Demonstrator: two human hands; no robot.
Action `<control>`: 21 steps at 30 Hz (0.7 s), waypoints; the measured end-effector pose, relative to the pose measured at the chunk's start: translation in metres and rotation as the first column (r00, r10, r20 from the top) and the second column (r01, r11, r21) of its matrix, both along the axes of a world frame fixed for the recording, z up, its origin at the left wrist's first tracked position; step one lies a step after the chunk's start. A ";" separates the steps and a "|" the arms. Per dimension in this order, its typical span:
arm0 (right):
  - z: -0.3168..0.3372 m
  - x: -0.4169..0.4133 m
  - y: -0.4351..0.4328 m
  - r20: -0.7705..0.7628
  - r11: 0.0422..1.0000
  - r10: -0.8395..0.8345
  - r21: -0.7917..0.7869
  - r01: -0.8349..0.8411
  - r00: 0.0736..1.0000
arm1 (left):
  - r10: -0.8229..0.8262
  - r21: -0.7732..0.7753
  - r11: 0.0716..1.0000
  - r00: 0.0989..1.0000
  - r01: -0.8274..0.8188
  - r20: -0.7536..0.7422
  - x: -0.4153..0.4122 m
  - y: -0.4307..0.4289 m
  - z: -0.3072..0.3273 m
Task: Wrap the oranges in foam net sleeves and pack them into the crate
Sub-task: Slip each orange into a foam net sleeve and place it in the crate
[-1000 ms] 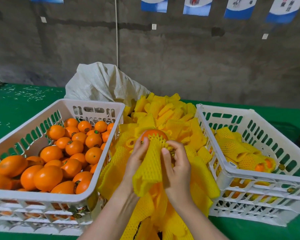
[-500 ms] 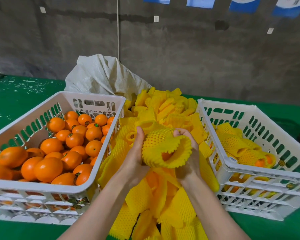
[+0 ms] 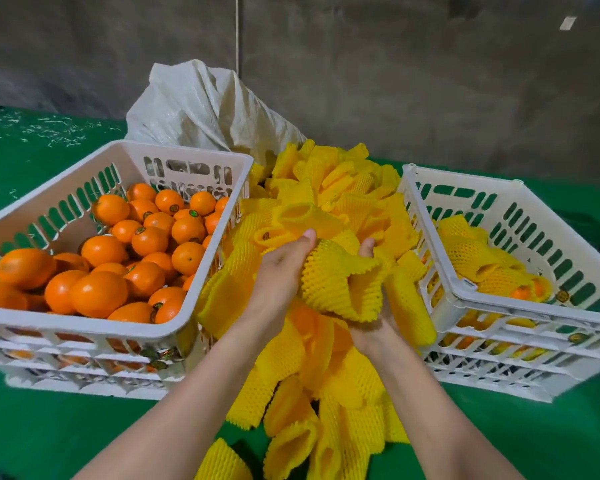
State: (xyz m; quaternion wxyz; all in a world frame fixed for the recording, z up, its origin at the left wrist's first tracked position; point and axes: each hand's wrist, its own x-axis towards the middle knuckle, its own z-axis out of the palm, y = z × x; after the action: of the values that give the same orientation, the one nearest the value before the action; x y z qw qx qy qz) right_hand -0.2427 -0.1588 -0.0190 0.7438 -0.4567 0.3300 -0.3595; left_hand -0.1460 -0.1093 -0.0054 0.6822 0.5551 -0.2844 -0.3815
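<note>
Two hands on one sleeve (image 3: pixel 336 282), head view. Left hand (image 3: pixel 279 275) wraps its left side, thumb up. Right hand (image 3: pixel 374 332) cups it from beneath, fingers curled over the far edge. It's held over the pile (image 3: pixel 326 188), between the crates. Fruit inside isn't visible, but the bulge suggests one.

Risks: the open end flares toward me, so fruit could slip out on transfer. Loose pile sleeves may snag and drag along.

Counts:
- 2 crates
- left crate (image 3: pixel 118 157): roughly thirty bare oranges (image 3: pixel 97 292)
- right crate (image 3: pixel 465 292): about five wrapped, partly hidden
- pile: too many to count
- 1 sack (image 3: pixel 201 105)

Grey concrete wall (image 3: pixel 395 81) (dimly lit) behind a green surface (image 3: pixel 49 427).
</note>
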 end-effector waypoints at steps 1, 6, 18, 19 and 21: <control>0.003 -0.003 0.004 0.000 1.000 0.027 -0.001 -0.027 1.000 | 0.025 -0.021 1.000 0.994 -0.023 0.108 -0.001 0.002 -0.003; 0.003 0.003 0.021 -0.084 0.985 -0.113 -0.142 0.101 0.990 | 0.251 -0.166 0.967 0.834 -0.194 0.491 -0.002 0.000 -0.013; -0.015 0.002 0.009 0.130 0.984 -0.139 0.126 0.122 0.982 | 0.192 -0.042 0.981 0.980 -0.190 0.044 -0.006 -0.003 -0.020; -0.015 0.000 0.007 0.182 0.982 -0.123 0.166 0.093 0.976 | 0.144 -0.025 0.989 0.988 -0.146 -0.046 -0.003 -0.003 -0.018; -0.015 -0.002 0.006 0.259 0.974 -0.121 0.215 0.065 0.958 | 0.052 -0.018 0.998 0.987 -0.056 -0.151 0.003 -0.002 -0.015</control>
State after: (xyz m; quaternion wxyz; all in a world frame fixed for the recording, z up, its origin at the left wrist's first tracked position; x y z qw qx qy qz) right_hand -0.2444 -0.1530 -0.0339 0.8071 -0.3083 0.2817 -0.4173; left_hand -0.1428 -0.1109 -0.0207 0.7180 0.5246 -0.2214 -0.4004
